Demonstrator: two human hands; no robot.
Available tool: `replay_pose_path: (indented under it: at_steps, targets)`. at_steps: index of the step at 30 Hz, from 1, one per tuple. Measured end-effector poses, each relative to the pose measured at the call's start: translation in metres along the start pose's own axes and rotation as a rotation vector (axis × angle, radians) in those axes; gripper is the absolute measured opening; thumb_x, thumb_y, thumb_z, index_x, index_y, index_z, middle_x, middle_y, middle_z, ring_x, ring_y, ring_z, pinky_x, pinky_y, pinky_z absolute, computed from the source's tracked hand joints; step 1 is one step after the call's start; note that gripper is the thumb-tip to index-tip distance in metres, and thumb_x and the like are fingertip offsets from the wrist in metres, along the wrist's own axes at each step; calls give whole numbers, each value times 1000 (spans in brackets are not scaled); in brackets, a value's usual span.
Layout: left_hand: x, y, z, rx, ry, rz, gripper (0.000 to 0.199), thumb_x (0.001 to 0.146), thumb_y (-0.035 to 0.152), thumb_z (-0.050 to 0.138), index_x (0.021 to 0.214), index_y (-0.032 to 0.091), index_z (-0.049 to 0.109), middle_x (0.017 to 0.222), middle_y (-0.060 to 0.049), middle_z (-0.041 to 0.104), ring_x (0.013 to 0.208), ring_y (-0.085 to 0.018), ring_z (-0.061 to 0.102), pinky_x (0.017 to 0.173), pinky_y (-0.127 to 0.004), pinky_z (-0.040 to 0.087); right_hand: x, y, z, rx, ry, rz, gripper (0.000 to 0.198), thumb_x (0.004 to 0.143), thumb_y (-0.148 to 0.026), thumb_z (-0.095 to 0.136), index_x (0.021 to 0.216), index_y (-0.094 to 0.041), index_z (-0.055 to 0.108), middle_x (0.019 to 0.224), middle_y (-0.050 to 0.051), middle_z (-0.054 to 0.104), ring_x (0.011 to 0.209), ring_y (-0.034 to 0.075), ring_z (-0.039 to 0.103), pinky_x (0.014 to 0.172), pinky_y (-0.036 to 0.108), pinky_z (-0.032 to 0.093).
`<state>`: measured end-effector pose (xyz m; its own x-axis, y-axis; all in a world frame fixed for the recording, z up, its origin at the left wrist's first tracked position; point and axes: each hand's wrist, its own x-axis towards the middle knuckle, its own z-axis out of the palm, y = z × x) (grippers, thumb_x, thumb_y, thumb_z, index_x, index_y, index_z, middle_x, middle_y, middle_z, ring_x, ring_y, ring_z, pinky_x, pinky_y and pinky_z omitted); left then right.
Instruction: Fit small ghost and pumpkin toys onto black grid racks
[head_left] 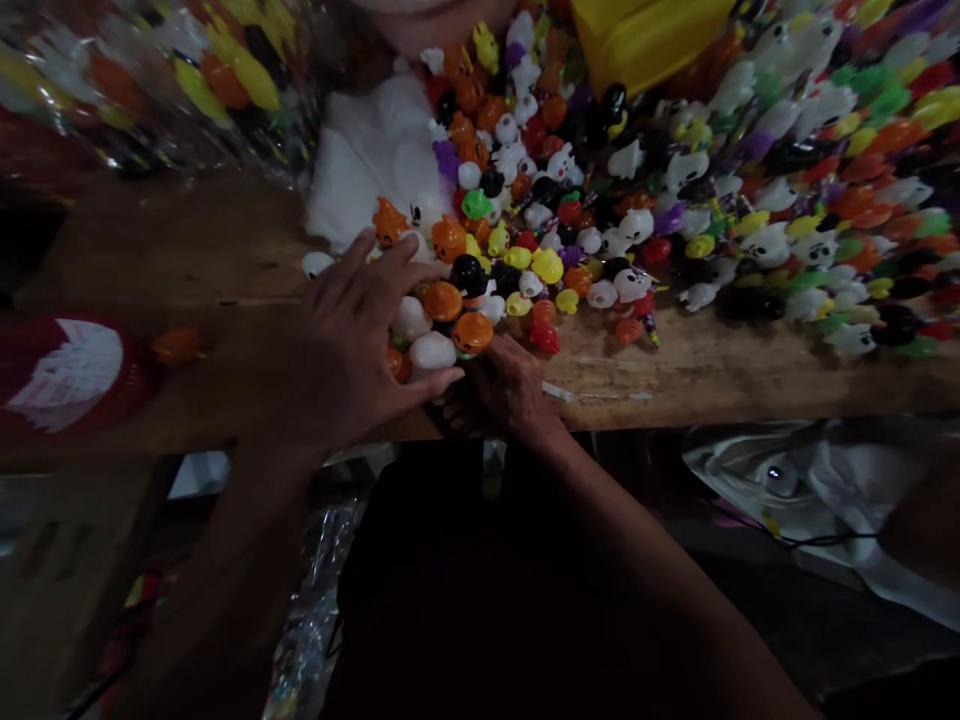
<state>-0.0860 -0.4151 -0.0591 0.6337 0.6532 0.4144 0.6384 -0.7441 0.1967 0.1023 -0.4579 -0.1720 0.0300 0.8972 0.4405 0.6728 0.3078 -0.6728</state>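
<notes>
A tight bunch of small plastic figure toppers [442,325], orange pumpkin faces and white shapes among them, stands at the table's front edge. My left hand [356,330] is cupped around the bunch's left side, fingers spread, thumb stretched below it. Beneath the bunch my right hand [514,385] is closed, its fingers curled around the lower part, which is hidden. Just beyond the bunch lies a big pile of similar toppers [547,265] in orange, white, yellow, black, green and purple. Some in the pile show thin, shiny patterned stems [651,325].
On the wooden table [180,240] lie a white plastic bag [367,150], a red container with a white label [67,370] and a loose orange piece [178,345]. Clear bags of toppers [217,80] fill the back left; a yellow object [649,40] sits behind the pile.
</notes>
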Motion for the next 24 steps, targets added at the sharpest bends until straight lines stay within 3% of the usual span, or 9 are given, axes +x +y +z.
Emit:
replay_pose_path:
  at_steps: [2, 4, 10, 16, 19, 21, 24]
  targets:
    - [6, 2, -4, 8, -30, 6, 74, 83, 53, 74, 145, 24, 48, 163, -6, 42, 156, -37, 27, 128, -60, 30, 2, 2, 0, -36, -41, 15, 22, 99, -29, 55, 81, -21, 64, 82, 5, 68, 79, 18, 59, 70, 28, 44]
    - [14, 5, -3, 53, -52, 46, 71, 80, 56, 76, 139, 26, 54, 164, -7, 40, 157, -41, 23, 127, -64, 27, 2, 4, 0, -43, -84, 16, 22, 100, -30, 53, 84, -21, 65, 81, 4, 67, 76, 17, 58, 69, 27, 43]
    - [29, 6, 18, 75, -50, 187, 33, 91, 40, 62, 119, 24, 66, 157, -9, 50, 151, -42, 38, 118, -66, 38, -5, 8, 3, -28, -67, -88, 23, 101, -24, 46, 95, -18, 66, 83, 5, 68, 77, 17, 60, 73, 28, 46]
    - [32, -5, 21, -76, -112, 93, 29, 89, 41, 56, 111, 29, 69, 162, 2, 43, 146, -39, 45, 125, -62, 27, -1, 7, 5, -73, -145, 1, 20, 104, -30, 51, 108, -18, 67, 98, 7, 73, 92, 17, 65, 82, 28, 50]
    - [33, -6, 20, -69, -125, 87, 29, 88, 44, 56, 109, 28, 69, 163, 0, 42, 143, -37, 50, 126, -60, 26, 1, 0, 0, -78, -186, 34, 21, 105, -31, 52, 108, -17, 68, 103, 9, 73, 98, 18, 66, 84, 28, 52]
    - [33, -6, 19, -59, -119, 93, 30, 90, 46, 53, 107, 26, 68, 161, -3, 45, 141, -37, 53, 125, -61, 28, -3, -6, -11, -61, -160, 31, 21, 104, -30, 53, 115, -18, 68, 108, 9, 74, 102, 18, 67, 87, 28, 54]
    - [33, -6, 19, -56, -94, 107, 32, 92, 47, 49, 104, 25, 68, 158, -5, 49, 139, -38, 55, 122, -64, 30, -18, -3, -44, -57, 29, 35, 25, 103, -27, 53, 123, -20, 67, 116, 10, 73, 107, 18, 68, 94, 30, 55]
